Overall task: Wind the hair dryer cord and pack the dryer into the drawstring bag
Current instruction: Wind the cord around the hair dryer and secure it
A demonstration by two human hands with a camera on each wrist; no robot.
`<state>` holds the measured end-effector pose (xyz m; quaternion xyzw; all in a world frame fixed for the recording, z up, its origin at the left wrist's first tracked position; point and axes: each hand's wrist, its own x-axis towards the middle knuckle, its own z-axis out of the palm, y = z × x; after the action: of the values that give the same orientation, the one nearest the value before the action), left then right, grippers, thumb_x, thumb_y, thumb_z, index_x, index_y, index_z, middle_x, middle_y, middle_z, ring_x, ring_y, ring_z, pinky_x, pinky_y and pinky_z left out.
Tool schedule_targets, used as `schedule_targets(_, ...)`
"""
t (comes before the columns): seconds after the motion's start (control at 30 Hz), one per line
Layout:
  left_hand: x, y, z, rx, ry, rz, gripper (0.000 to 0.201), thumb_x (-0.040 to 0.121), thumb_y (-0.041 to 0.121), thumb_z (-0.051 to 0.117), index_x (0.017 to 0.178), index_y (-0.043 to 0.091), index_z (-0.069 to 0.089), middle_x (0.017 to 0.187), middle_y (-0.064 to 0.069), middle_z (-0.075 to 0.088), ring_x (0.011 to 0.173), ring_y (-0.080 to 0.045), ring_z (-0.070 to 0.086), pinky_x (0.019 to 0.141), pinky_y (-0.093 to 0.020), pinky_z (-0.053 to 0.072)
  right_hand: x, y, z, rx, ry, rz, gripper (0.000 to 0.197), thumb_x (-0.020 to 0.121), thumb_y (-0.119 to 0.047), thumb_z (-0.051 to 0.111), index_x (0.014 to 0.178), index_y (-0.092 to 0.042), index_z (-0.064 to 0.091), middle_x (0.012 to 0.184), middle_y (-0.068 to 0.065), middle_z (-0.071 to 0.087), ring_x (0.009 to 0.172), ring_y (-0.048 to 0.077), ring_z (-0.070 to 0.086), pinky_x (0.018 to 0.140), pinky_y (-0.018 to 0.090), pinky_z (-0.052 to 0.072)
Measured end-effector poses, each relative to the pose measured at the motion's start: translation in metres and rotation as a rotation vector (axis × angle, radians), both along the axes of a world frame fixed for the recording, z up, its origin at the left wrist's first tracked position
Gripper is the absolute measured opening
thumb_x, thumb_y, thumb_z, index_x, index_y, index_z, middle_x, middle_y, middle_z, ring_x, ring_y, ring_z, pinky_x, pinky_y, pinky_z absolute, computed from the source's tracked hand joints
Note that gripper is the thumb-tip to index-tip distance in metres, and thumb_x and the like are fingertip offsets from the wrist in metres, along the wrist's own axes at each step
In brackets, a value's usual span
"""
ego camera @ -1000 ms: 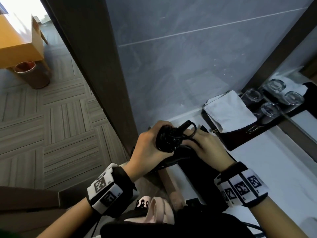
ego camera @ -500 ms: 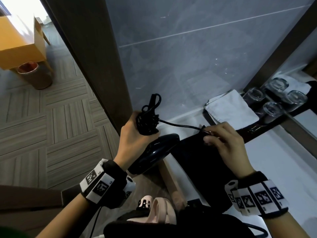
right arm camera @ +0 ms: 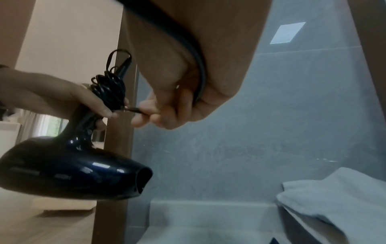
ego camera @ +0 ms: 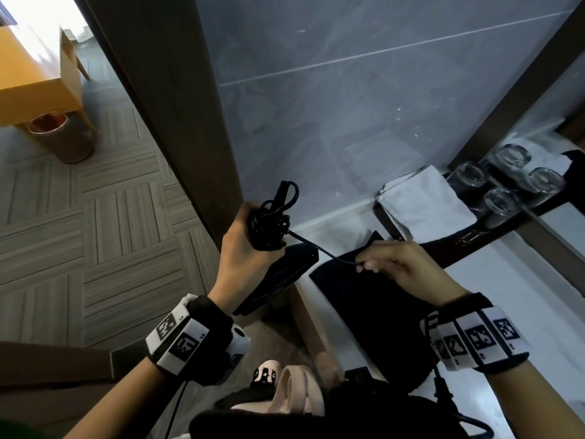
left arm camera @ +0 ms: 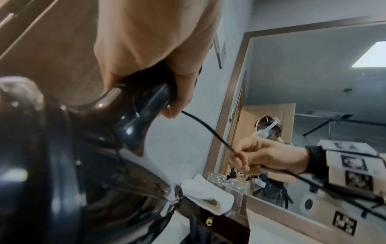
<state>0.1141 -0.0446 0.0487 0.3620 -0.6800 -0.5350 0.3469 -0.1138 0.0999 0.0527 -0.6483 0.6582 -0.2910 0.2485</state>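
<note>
Two hands share the hair dryer (right arm camera: 73, 166): the left hand (ego camera: 243, 248) grips its handle with the wound cord (ego camera: 269, 221) under the fingers; the right hand (ego camera: 399, 264) pinches the free cord end, above the black drawstring bag (ego camera: 364, 299) on the counter

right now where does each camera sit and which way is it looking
Head: on the person's head, looking down at the left hand gripping the glossy black hair dryer and the right hand pinching its thin black cord.
Left wrist: along the left hand toward the framed wall mirror; right hand shows.
Right wrist: along the right hand toward the dryer; left hand shows.
All share dryer and cord.
</note>
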Motion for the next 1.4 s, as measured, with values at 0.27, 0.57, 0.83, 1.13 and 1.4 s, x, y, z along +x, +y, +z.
schedule_targets(0.27, 0.01, -0.008, -0.005, -0.085, -0.046, 0.172, 0.046, 0.066, 0.005, 0.079, 0.099, 0.017, 0.05, 0.089, 0.006, 0.066, 0.082, -0.007, 0.066, 0.068, -0.018, 0.052, 0.005, 0.002, -0.013, 0.258, -0.255, -0.068, 0.027, 0.086, -0.009, 0.066, 0.109, -0.023, 0.061, 0.068, -0.004, 0.068, 0.059, 0.01, 0.065, 0.064, 0.014, 0.046)
schedule_targets(0.57, 0.014, -0.005, 0.009, -0.215, -0.057, 0.184, 0.045, 0.065, 0.008, 0.077, 0.097, 0.021, 0.048, 0.083, 0.019, 0.062, 0.079, 0.007, 0.061, 0.062, -0.004, 0.044, 0.016, 0.001, -0.021, 0.072, 0.126, -0.301, 0.034, 0.082, 0.005, 0.064, 0.098, -0.024, 0.073, 0.079, -0.016, 0.051, 0.066, -0.005, 0.059, 0.059, 0.009, 0.042)
schedule_targets(0.83, 0.013, -0.004, 0.004, -0.127, -0.166, 0.161, 0.046, 0.065, 0.013, 0.076, 0.095, 0.026, 0.044, 0.085, 0.015, 0.06, 0.074, 0.007, 0.06, 0.057, -0.003, 0.043, 0.02, 0.0, 0.018, -0.231, 0.647, -0.203, 0.031, 0.065, 0.012, 0.069, 0.072, -0.017, 0.075, 0.066, 0.004, 0.06, 0.059, 0.028, 0.06, 0.052, 0.029, 0.048)
schedule_targets(1.13, 0.001, 0.009, -0.024, -0.293, -0.541, -0.111, 0.059, 0.075, -0.003, 0.066, 0.126, 0.003, 0.037, 0.108, -0.018, 0.062, 0.097, -0.04, 0.06, 0.067, -0.04, 0.047, 0.04, -0.001, 0.077, -0.257, 0.503, 0.267, 0.049, 0.074, 0.002, 0.031, 0.093, -0.018, 0.071, 0.084, -0.003, 0.063, 0.071, 0.012, 0.053, 0.057, 0.022, 0.039)
schedule_targets(1.4, -0.006, 0.039, -0.022, -0.53, -0.661, -0.509, 0.042, 0.081, 0.006, 0.06, 0.117, 0.017, 0.042, 0.106, -0.002, 0.053, 0.098, -0.025, 0.052, 0.072, -0.033, 0.039, 0.043, -0.045, 0.068, -0.485, 0.681, 0.141, 0.037, 0.074, 0.009, 0.039, 0.079, -0.016, 0.067, 0.079, -0.003, 0.063, 0.08, 0.022, 0.054, 0.078, 0.029, 0.033)
